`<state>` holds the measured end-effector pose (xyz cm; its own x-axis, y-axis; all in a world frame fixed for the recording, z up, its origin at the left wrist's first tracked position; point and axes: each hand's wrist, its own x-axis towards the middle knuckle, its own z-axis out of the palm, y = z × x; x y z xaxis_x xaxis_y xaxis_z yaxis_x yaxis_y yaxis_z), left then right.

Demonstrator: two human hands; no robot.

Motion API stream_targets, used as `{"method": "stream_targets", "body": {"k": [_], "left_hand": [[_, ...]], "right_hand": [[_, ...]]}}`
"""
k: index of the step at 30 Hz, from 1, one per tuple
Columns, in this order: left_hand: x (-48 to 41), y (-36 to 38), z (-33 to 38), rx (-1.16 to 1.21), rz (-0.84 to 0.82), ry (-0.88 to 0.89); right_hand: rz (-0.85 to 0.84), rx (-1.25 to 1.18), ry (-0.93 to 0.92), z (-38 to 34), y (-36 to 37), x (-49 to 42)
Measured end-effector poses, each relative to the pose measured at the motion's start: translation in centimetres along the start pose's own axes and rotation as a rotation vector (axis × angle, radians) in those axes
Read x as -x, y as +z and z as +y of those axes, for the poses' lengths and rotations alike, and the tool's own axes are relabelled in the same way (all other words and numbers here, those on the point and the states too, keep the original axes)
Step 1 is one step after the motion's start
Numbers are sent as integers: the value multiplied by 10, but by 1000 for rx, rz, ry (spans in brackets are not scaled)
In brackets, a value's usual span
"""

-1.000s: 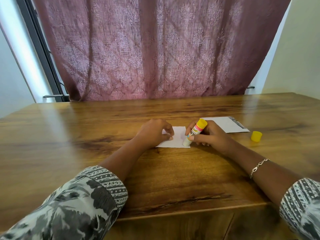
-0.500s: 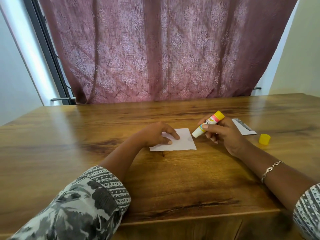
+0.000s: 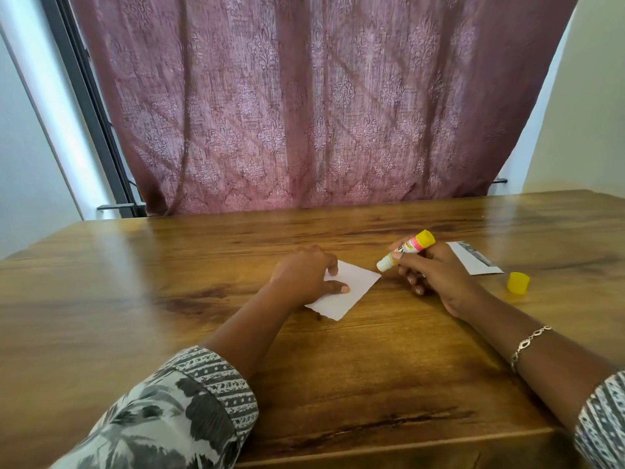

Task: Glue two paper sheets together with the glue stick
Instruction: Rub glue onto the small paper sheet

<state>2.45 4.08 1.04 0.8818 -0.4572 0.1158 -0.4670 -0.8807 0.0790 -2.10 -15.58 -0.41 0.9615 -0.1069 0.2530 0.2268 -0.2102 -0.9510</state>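
Note:
A small white paper sheet (image 3: 351,289) lies turned at an angle on the wooden table (image 3: 203,316). My left hand (image 3: 306,270) rests on its left part, thumb and fingers pressing it down. My right hand (image 3: 436,272) holds the uncapped glue stick (image 3: 406,253), its white tip pointing left just above the sheet's right corner and its yellow base up to the right. A second white sheet (image 3: 473,262) with a dark printed strip lies behind my right hand, partly hidden by it.
The yellow glue cap (image 3: 518,282) stands on the table to the right of my right hand. A mauve patterned curtain (image 3: 321,113) hangs behind the table's far edge. The table's near edge runs below my forearms.
The glue stick has lifted off the sheet and moved right. My left hand has turned the sheet so that it lies at an angle. The camera has shifted a little.

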Motion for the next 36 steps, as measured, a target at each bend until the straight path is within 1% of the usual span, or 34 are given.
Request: {"method": "stream_targets", "body": {"k": [5,10,14,20,24,36], "left_hand": [[3,1,6,-68,62,3],[5,1,7,-93,68,6],[6,0,7,-98,69,6],[8,-1,8,-68,76,11],[8,-2,9,-62,66,5],[8,-2,6,-30,55,-15]], "right_hand": [[12,44,-4,3,2,-5],[22,210,-3,7,6,-11],[31,290,5,8,9,-16],[63,320,-28,3,13,-18],[65,351,-86,1,17,-17],[68,446,-83,0,18,-17]]}}
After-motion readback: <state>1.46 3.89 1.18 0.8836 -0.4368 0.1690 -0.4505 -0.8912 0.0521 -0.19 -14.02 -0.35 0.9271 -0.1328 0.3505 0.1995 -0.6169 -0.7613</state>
